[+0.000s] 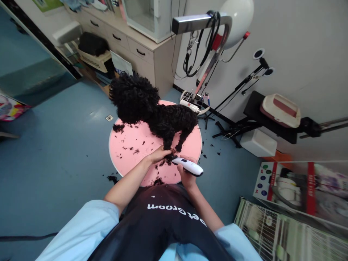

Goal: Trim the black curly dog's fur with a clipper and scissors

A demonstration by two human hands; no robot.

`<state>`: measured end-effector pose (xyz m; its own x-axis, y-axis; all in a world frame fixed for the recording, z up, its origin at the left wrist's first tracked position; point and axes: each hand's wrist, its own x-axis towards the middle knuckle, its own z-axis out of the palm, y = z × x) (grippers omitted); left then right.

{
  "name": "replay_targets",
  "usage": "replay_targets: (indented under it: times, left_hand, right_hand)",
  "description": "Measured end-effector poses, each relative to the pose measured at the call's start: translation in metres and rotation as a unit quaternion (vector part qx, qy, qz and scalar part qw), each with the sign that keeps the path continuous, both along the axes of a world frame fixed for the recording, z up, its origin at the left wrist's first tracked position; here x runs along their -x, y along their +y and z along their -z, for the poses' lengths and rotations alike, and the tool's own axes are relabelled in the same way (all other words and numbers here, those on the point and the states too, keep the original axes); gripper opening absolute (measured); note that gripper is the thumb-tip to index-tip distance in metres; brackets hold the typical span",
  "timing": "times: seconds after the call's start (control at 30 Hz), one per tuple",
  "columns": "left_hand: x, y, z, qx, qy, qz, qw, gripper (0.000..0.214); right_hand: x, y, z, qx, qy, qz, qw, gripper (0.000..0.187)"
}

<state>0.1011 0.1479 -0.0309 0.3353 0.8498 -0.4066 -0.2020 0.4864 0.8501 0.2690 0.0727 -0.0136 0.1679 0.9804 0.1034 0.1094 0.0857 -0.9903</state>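
A black curly-haired dog (152,108) stands on a round pink grooming table (130,139), head toward the left. My left hand (159,155) is closed round the dog's near hind paw at the table's front. My right hand (187,174) grips a white electric clipper (189,166), whose blade end points at that paw. Clumps of cut black hair (127,146) lie scattered on the pink top.
A metal grooming arm (199,25) with black leashes rises behind the table. White drawers (136,47) line the back wall. A black stand with a tray (280,110) and a wire cage (285,232) sit to the right. Hair tufts dot the blue floor (54,145).
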Motion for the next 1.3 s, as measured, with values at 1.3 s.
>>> replay_targets:
  times: [1.3]
  left_hand:
    - [0.001, 0.008, 0.015, -0.058, 0.021, 0.022, 0.998, 0.038]
  right_hand:
    - [-0.046, 0.019, 0.038, 0.306, 0.454, -0.113, 0.829, 0.029]
